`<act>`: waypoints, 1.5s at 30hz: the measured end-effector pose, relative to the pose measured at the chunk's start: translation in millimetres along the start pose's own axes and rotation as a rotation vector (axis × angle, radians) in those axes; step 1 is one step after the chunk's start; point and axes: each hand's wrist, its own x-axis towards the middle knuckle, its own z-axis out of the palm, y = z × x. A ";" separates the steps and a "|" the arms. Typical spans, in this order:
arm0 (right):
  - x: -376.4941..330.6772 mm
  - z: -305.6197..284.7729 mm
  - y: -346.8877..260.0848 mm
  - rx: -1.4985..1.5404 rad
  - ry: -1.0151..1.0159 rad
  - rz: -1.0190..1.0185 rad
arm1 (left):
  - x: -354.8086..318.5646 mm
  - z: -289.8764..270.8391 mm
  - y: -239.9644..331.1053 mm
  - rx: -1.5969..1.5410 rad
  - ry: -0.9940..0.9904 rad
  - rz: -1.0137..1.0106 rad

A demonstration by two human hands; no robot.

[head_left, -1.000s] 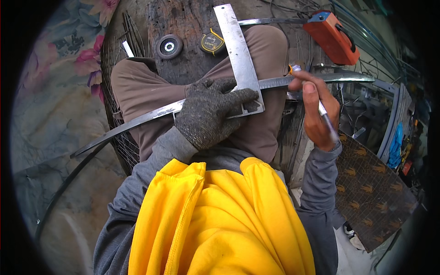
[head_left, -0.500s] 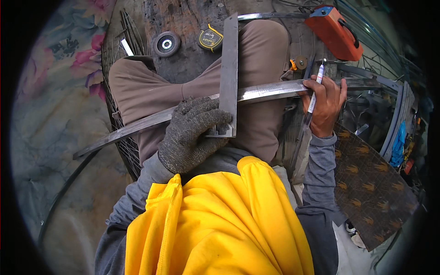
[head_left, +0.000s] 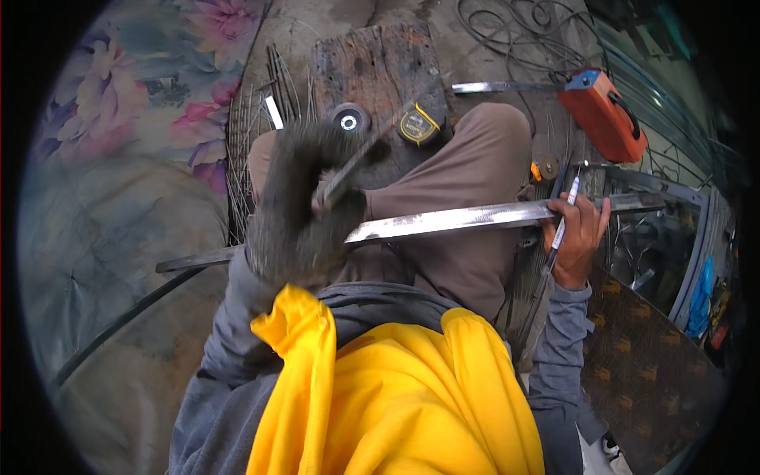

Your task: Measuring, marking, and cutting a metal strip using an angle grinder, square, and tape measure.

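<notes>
A long flat metal bar (head_left: 451,222) lies across my bent legs. My right hand (head_left: 579,241), bare, grips it near the right end, with a white marker pen (head_left: 563,226) held upright between the fingers. Over the bar's left part is my left hand (head_left: 294,210) in a dark grey knit glove, smeared by motion. A steel square (head_left: 352,172) is in its grip, tilted up to the right; the hand hides the square's lower end and part of the bar.
Ahead, a tape measure (head_left: 418,127) and a black disc (head_left: 349,119) lie by a worn wooden board (head_left: 372,63). An orange machine (head_left: 602,115) and a coiled cable (head_left: 522,32) are far right. Thin rods (head_left: 285,79) and a floral sheet (head_left: 103,87) lie left, a brown patterned sheet (head_left: 641,364) right.
My left hand has lifted the square off the bar and swung it left, turning it from upright to slanted. The right hand keeps the bar and marker. The whole view has shifted.
</notes>
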 end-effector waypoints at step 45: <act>27.8 -17.2 -45.8 0.185 -0.155 -0.015 | -4.1 71.9 -82.0 0.091 -0.202 0.228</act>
